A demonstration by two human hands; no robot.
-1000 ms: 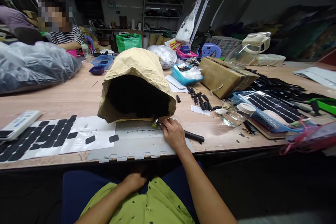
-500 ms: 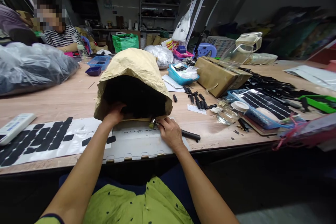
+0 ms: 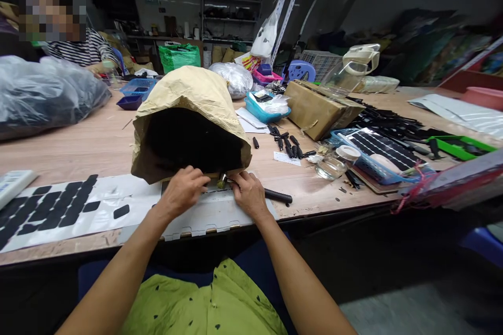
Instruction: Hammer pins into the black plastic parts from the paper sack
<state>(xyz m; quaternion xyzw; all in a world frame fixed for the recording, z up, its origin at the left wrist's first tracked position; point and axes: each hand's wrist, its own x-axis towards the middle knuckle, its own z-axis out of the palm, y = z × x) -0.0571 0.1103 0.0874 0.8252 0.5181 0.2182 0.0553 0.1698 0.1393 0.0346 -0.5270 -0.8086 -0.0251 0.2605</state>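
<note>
A large tan paper bag lies on the table with its dark mouth facing me. My left hand is closed just in front of the bag's lower edge; whatever its fingers pinch is too small to name. Right of it, my right hand grips a hammer, whose metal head points left and whose black handle sticks out to the right. Beneath both hands lies a grey-white board. A white sheet with black stickers is left of the board.
Several black parts lie right of the bag. Beyond are a cardboard box, a glass jar and a blue basket. A stuffed plastic bag sits at left, near a person in a striped top.
My left hand has come out of the bag's mouth and moved right, close to the hammer head. My right hand stays on the hammer. The whole view has shifted slightly.
</note>
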